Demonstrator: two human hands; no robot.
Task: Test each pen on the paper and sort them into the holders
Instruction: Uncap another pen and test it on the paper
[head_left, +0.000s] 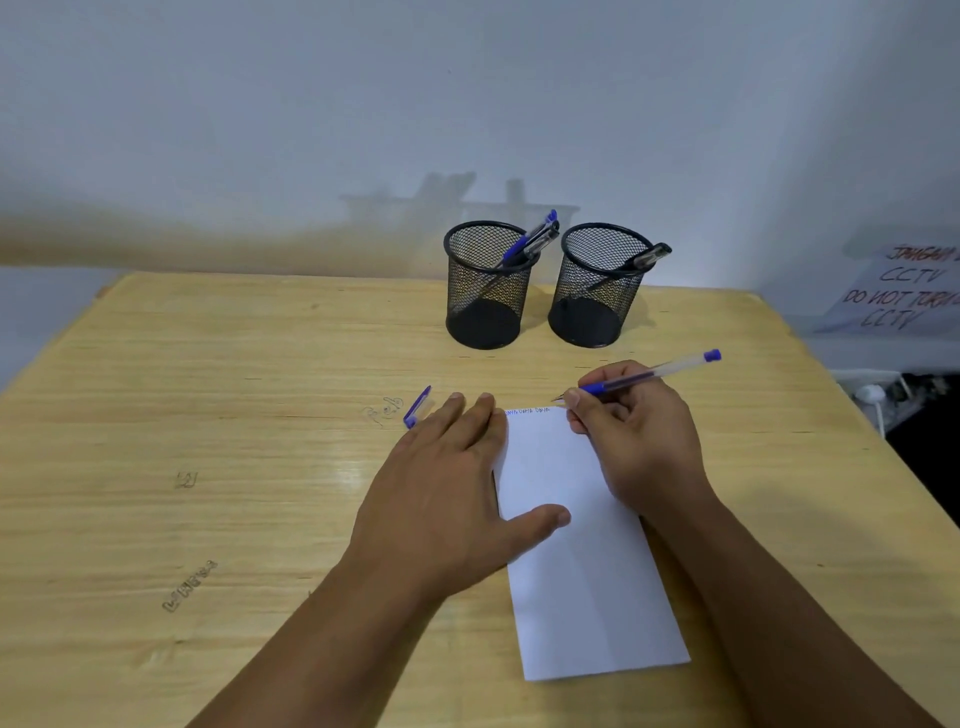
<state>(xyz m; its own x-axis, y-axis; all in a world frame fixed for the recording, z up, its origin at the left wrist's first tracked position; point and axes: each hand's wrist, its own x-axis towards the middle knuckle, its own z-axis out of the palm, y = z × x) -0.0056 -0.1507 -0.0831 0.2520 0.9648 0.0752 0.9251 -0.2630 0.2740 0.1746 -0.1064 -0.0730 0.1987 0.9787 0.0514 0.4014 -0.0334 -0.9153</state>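
The right hand (631, 441) grasps the light, stiff blue pen (647, 375) near its tip, the released left hand (447, 478) flat on the thin paper (582, 571)

Wall (311, 104): plain pale blue-grey, faint shadows at the far table edge.
Table (208, 389): light wood grain, scribbled marks on the left, glossy glare near the middle.
Notice (904, 291): handwritten paper sign, far right, reading "CCTV".
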